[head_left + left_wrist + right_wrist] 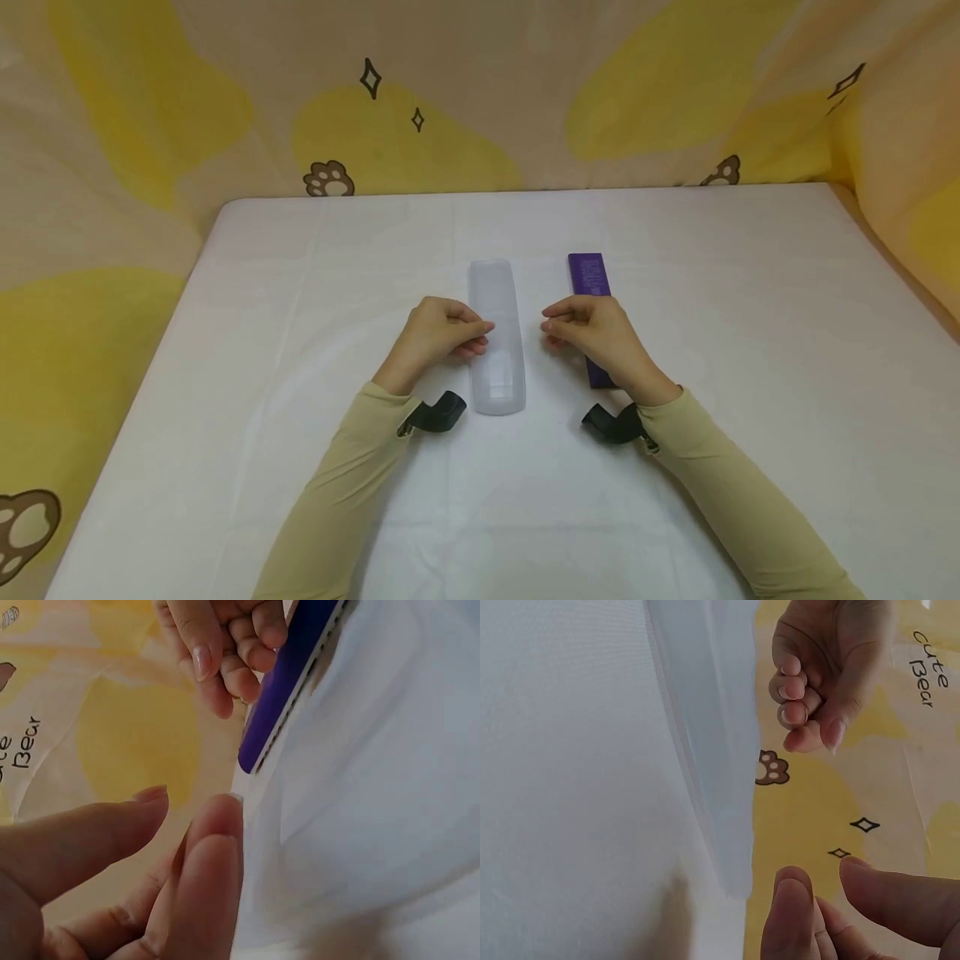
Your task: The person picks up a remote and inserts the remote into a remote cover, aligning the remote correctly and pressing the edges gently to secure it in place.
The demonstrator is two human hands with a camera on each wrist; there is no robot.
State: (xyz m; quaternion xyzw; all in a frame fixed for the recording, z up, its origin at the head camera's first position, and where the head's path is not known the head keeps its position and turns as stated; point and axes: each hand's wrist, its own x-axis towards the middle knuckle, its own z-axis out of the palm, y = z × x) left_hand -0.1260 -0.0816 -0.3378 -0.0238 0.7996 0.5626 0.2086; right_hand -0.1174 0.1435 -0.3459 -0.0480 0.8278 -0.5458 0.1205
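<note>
A long, translucent plastic case (498, 379) with rounded ends lies lengthwise on the table. My left hand (438, 333) is over its left side, thumb and fingers loosely bent with nothing between them. To the right of the case is a slim purple box (590, 275) with small print on top; my right hand (600, 329) hovers over its middle and hides that part. Its fingers are relaxed, and the gap between thumb and fingertips shows in the right wrist view. The left wrist view shows the purple box (277, 697) edge-on beside the right hand.
A white cloth (525, 500) covers the table. Behind it and along the sides hangs a yellow and beige curtain (465, 75) with paw prints. Black wrist mounts (438, 412) stick out inward from both sleeves, low over the cloth.
</note>
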